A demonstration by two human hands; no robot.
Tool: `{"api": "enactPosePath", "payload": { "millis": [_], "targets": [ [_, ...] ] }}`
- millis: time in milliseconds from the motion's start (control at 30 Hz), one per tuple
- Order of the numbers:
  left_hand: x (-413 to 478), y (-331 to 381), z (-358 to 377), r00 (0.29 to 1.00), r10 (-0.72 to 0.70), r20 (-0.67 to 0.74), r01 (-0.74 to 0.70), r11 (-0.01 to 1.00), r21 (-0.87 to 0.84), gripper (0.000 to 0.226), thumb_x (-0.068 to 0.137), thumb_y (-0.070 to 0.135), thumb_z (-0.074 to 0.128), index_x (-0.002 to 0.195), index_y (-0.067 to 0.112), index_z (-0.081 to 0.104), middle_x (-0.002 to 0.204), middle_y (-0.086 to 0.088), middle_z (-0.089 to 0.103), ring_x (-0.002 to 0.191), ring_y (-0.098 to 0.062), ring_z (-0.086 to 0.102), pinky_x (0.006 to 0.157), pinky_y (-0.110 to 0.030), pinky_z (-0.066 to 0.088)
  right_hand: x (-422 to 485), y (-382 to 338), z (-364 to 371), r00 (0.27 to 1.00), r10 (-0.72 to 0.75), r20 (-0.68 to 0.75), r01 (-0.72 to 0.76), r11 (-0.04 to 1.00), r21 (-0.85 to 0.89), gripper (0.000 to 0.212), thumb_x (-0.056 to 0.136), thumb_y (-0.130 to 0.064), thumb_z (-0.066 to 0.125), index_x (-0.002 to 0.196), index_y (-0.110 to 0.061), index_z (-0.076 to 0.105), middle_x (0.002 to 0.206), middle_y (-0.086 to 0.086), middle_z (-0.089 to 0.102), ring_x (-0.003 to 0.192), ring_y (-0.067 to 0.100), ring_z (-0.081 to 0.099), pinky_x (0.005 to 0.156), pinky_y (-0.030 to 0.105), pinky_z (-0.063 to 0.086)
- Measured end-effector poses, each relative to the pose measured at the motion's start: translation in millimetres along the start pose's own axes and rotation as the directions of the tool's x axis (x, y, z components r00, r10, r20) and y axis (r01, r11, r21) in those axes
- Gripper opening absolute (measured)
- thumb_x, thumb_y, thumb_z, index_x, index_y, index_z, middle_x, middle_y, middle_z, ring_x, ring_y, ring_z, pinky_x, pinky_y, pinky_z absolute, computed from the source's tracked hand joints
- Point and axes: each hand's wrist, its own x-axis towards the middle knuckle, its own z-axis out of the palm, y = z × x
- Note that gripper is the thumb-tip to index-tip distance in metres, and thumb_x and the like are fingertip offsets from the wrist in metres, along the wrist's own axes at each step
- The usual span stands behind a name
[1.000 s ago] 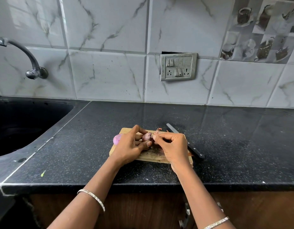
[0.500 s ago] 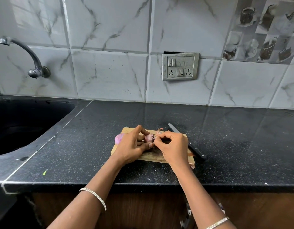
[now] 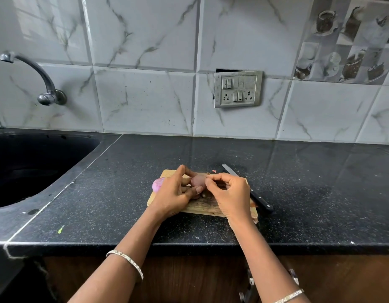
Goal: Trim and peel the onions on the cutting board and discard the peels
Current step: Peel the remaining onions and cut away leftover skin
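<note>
— Where's everything on the counter (image 3: 298, 182)?
— Cutting board (image 3: 202, 208) near its front edge, knife (image 3: 253, 192) at the board's right edge.
— Hands?
— Left hand (image 3: 176, 193) grips an onion (image 3: 197, 181); right hand (image 3: 231, 193) pinches its skin. A peeled onion (image 3: 158, 184) lies at the board's left edge.

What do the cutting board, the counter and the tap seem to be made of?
Cutting board: probably wood, pale tan with grain lines, matt. Counter: likely polished granite, black with light specks and reflections. Tap: metal, grey and shiny.
</note>
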Motion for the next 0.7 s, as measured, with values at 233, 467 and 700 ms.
{"api": "enactPosePath", "payload": {
  "millis": [233, 467, 700],
  "targets": [
    [-0.7, 1.1, -1.6, 1.0, 0.024, -0.016, -0.023, 0.999, 0.036, 0.028, 0.09, 0.004, 0.072, 0.107, 0.002, 0.049, 0.103, -0.01, 0.075, 0.092, -0.021, 0.075, 0.082, -0.031, 0.06, 0.5, 2.4, -1.9, 0.999, -0.035, 0.028, 0.035, 0.999, 0.007, 0.009, 0.082, -0.013, 0.082, 0.089, -0.017, 0.084, 0.086, -0.012, 0.078, 0.086, -0.003, 0.072, 0.081, 0.015, 0.054],
    [0.7, -1.9, -2.8, 1.0, 0.007, 0.013, -0.007, 0.999, 0.045, 0.027, 0.088, 0.003, 0.073, 0.1, 0.011, 0.05, 0.1, -0.011, 0.076, 0.093, -0.022, 0.075, 0.082, -0.032, 0.06, 1.3, 4.1, 0.5, 0.998, -0.064, 0.006, 0.064, 0.995, -0.076, 0.005, 0.079, -0.009, 0.081, 0.079, -0.014, 0.083, 0.076, -0.009, 0.077, 0.076, 0.003, 0.071, 0.071, 0.013, 0.052],
    [0.0, 0.0, -0.9, 1.0, -0.001, 0.014, 0.0, 0.999, 0.053, 0.029, 0.089, 0.006, 0.073, 0.106, 0.006, 0.051, 0.104, -0.01, 0.076, 0.096, -0.02, 0.075, 0.09, -0.039, 0.06, 2.6, 4.3, 1.6, 0.999, -0.041, -0.02, 0.038, 0.993, -0.115, 0.004, 0.08, -0.011, 0.079, 0.078, -0.014, 0.081, 0.072, -0.011, 0.074, 0.072, 0.002, 0.069, 0.073, 0.016, 0.053]
  ]
}}
